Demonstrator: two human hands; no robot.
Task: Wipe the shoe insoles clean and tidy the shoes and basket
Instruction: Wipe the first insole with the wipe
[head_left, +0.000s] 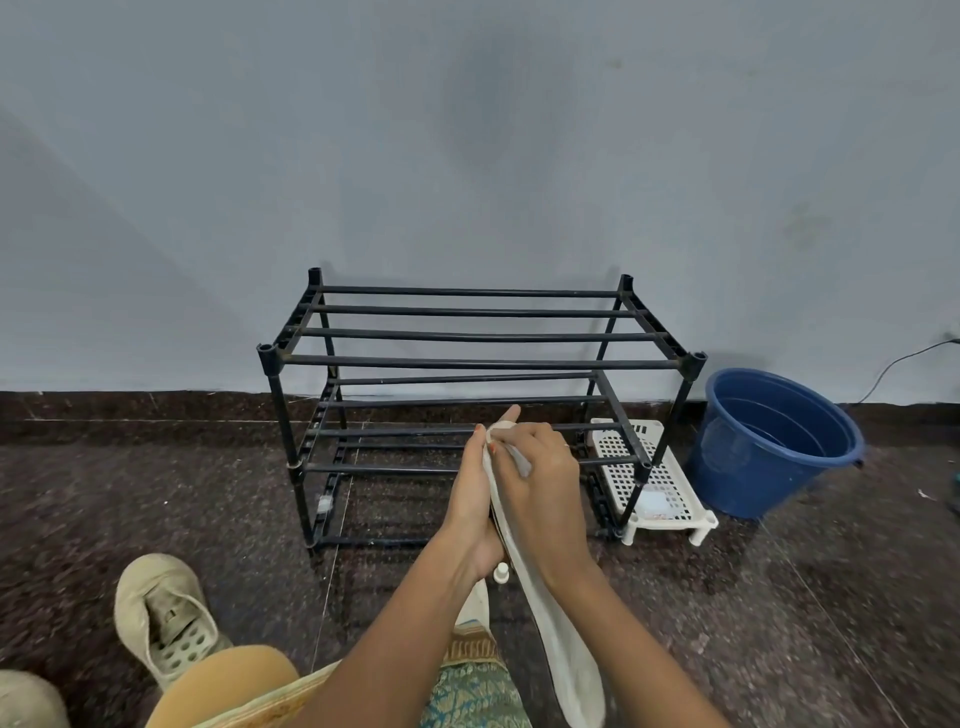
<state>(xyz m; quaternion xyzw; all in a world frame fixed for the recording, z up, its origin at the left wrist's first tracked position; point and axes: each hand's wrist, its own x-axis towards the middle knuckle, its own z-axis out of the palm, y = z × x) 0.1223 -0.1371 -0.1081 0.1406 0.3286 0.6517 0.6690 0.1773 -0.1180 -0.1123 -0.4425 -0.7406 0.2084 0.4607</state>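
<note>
Wall (467, 156): plain blue-grey, behind everything; a thin dark cable (904, 364) runs along it at the far right.
Floor (156, 493): dark speckled stone, with a matching dark skirting where it meets the wall.
Shoe rack (483, 364): black, made of tubes, with two tiers of bars; it stands on the floor against the wall, its long side facing the person.
Bucket (774, 441): blue plastic, tilted so that its mouth faces up and left; it is just right of the rack.
Basket (670, 467): white perforated plastic on short legs, on the floor between the rack's right legs and the bucket. A small pale packet lies on it; its reddish print is too small to read.
Insole (561, 639): pale and long, held in the air in front of the rack. Its long axis runs away from the person, the upper end toward the rack and the rounded lower end beside the right forearm.
Shoes: a beige shoe (161, 618) stands at lower left with its opening facing up; part of a second shoe (26, 701) shows at the corner.
Left hand (467, 499): supports the insole from the left, thumb over its edge.
Right hand (540, 467): fingers curled over the insole's upper part.
Bottle cap (501, 571): small, white, below the hands.
</note>
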